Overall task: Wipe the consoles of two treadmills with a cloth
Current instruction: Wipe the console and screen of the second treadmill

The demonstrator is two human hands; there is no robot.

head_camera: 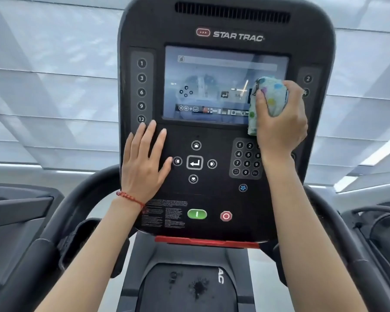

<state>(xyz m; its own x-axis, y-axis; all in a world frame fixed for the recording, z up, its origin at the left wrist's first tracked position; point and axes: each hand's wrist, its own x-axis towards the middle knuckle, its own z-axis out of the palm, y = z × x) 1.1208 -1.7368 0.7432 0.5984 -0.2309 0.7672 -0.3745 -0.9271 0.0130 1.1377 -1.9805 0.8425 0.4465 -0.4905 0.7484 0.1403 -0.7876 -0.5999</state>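
A black Star Trac treadmill console (223,136) fills the middle of the head view, with a lit screen (212,86), arrow keys, a number pad and green and red buttons. My right hand (282,124) grips a bunched pale cloth with coloured dots (269,95), pressed against the screen's right edge and lower right corner. My left hand (144,163) lies flat with fingers spread on the console's lower left, below the 12 key, a red bead bracelet on its wrist.
Curved black handrails (61,221) run down both sides. A red safety bar (203,241) sits under the console. Parts of neighbouring machines show at the far left (16,210) and far right (378,224). Pale window blinds fill the background.
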